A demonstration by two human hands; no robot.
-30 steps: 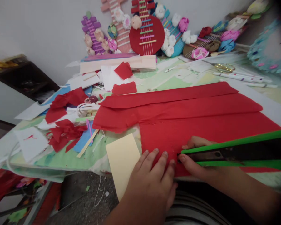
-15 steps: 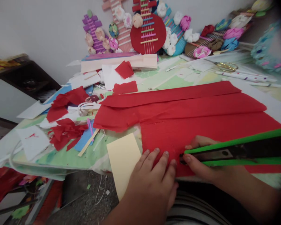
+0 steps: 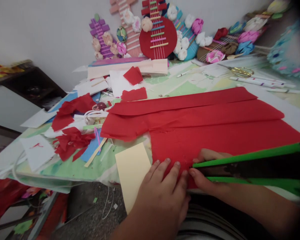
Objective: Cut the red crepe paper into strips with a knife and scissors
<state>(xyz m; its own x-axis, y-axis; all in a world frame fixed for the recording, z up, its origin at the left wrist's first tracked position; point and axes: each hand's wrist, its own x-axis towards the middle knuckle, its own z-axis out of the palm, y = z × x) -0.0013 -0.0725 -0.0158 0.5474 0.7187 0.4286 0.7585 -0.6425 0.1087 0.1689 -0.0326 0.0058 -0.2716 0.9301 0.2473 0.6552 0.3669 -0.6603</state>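
My left hand (image 3: 162, 190) lies flat on the near left part of a large red crepe paper sheet (image 3: 175, 143), fingers stretched out. Just right of it, my right hand (image 3: 207, 180) is closed around the narrow end of a long tool with green edges and a dark middle, which looks like a stapler (image 3: 252, 166). Its tip rests at the red paper, close to my left fingertips, and its wide end runs off the right edge. Whether paper sits between its jaws is hidden. Folded red strips (image 3: 190, 103) lie along the sheet's far side.
A cream card (image 3: 131, 170) sticks out over the table's front edge. Red scraps (image 3: 73, 141), white paper (image 3: 37, 150) and cords lie left. Gold-handled scissors (image 3: 240, 71) and white marker pens (image 3: 265, 81) lie at the back right. Decorated paper instruments (image 3: 160, 36) lean against the wall.
My right hand and the stapler have shifted slightly left, bringing the tip nearer my left hand. The stapler's far end has tilted lower. My left hand stays in place.
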